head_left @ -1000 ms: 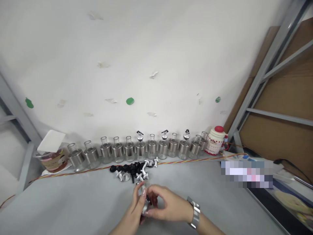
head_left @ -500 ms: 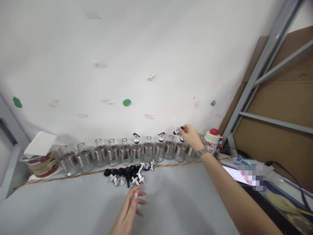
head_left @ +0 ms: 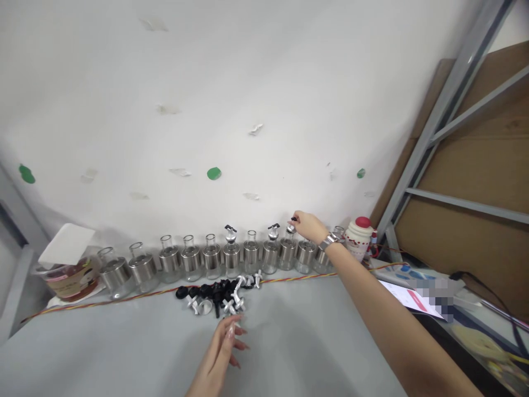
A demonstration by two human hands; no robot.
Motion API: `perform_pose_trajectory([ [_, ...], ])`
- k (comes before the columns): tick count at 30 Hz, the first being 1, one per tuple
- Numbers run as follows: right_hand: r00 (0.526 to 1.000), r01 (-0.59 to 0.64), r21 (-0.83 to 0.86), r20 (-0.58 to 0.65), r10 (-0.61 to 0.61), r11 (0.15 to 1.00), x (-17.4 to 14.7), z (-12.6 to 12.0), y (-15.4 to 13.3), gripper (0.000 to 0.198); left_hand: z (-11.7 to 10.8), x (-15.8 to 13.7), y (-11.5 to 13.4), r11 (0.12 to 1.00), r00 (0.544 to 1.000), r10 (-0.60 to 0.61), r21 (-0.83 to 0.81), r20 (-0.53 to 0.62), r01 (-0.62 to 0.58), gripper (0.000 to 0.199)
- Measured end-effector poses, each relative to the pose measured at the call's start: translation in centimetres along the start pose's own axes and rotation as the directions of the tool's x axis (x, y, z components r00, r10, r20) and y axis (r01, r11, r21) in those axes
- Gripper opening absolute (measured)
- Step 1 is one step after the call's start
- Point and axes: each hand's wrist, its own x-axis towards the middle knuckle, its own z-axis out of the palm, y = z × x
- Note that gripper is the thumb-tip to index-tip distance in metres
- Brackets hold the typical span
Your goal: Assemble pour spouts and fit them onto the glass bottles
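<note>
Table (head_left: 136,347): lower frame.
Bottle (head_left: 288,251): right of center, upright.
Right hand (head_left: 311,227): fingers grasping spout (head_left: 290,229).
Left hand (head_left: 221,346): lower center, fingers released.
Spout: at bottle mouth; seating step apparently in hand; next move likely calls for downward pressure.

jar (head_left: 354,238) w/ red lid (head_left: 362,222), phone (head_left: 401,294), cardbd (head_left: 479,165)

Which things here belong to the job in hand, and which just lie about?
Job, likely:
clear glass bottles with metal bands
black and silver stopper, in the right hand
heap of black and silver parts

Lying about, apparently:
cream jar with red lid
clear tub with brown label
twisted red and yellow wire
flat lit screen
</note>
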Motion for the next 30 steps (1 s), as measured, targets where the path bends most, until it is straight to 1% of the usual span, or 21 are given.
perform_pose_trajectory([
  [6, 0.99, 0.063, -0.051, 0.132, -0.055, 0.997, 0.9, -0.7, -0.8, 0.023, 0.0, 0.0, -0.2, 1.0, 1.0, 0.002, 0.001, -0.007, -0.002, 0.057],
  [12, 0.979, 0.063, -0.061, 0.198, -0.049, 0.996, 0.9, -0.6, -1.1, 0.024, -0.1, 0.0, -0.1, 0.999, 1.0, -0.012, 0.034, -0.003, 0.012, 0.056],
  [20, 0.978, 0.022, -0.041, 0.207, -0.013, 0.999, 0.4, 0.2, -0.9, 0.023, 0.2, -0.3, -0.7, 0.999, 0.999, 0.036, 0.011, 0.001, -0.036, 0.055],
  [24, 0.98, 0.008, -0.045, 0.2, 0.001, 0.999, 0.3, 0.5, -0.9, 0.023, 0.2, -0.2, -1.0, 1.0, 1.0, 0.012, 0.018, 0.021, -0.013, 0.055],
  [27, 0.983, 0.005, -0.066, 0.183, 0.007, 0.998, 0.2, 0.7, -1.2, 0.024, 0.3, -0.3, -0.7, 1.0, 1.0, 0.007, 0.02, 0.018, -0.007, 0.055],
  [30, 0.987, 0.019, -0.088, 0.16, -0.005, 0.996, 0.0, 0.6, -1.5, 0.023, 0.5, -0.6, 0.1, 1.0, 1.0, 0.021, 0.02, -0.004, -0.021, 0.054],
])
